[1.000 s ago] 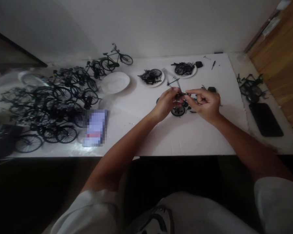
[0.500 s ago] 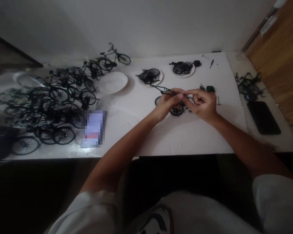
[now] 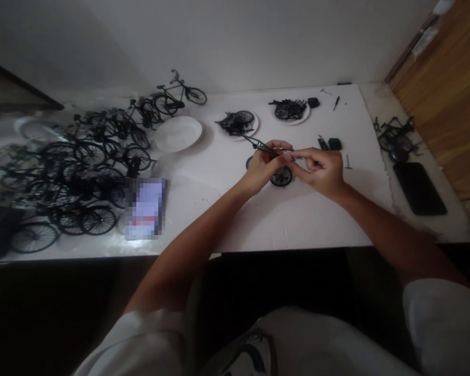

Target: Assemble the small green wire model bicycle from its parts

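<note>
I see the desk (image 3: 317,224) with a heap of model bicycles (image 3: 82,172) along its left edge. Right of centre, between front and back edges, my left hand (image 3: 267,166) grips a green bicycle frame (image 3: 263,146); my right hand (image 3: 320,169) has its fingertips drawn together beside it, their hold unclear. A spoked wheel (image 3: 281,178) shows underneath.

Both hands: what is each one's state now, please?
Left hand: closed, holding the bicycle frame.
Right hand: partly closed; whether it holds anything cannot be told.

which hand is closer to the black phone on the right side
Right. The right hand is to the left of the black phone in the picture; the left hand is farther off, beyond the right hand.
</note>
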Demonstrator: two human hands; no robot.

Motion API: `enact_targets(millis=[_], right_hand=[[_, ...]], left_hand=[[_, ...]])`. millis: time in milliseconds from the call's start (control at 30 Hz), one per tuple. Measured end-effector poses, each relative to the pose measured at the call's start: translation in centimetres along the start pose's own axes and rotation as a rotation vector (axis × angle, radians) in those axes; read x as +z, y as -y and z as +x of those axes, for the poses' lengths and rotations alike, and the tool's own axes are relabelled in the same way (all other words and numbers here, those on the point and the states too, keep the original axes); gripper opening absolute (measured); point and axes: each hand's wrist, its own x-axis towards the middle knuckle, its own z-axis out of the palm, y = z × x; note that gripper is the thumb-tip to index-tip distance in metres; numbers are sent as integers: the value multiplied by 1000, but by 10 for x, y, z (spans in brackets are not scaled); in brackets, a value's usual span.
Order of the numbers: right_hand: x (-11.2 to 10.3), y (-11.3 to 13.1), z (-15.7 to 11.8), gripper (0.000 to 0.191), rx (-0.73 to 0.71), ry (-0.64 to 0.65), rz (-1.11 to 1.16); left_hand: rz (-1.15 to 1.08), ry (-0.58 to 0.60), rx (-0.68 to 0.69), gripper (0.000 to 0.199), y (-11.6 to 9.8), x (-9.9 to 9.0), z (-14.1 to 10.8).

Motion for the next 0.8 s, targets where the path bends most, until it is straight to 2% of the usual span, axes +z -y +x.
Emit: enact_targets(millis=[167, 533, 667, 800], right_hand=[[0, 0, 0, 29, 22, 9, -20], [4, -4, -3, 21, -87, -24, 10], [7, -3, -5, 14, -106, -14, 34], [8, -1, -5, 10, -128, -7, 74]], left_hand=[[1, 9, -16, 45, -3, 1, 0], [14, 24, -9, 52, -4, 1, 1], [6, 44, 40, 57, 1, 0, 0], [34, 65, 94, 52, 8, 1, -1]])
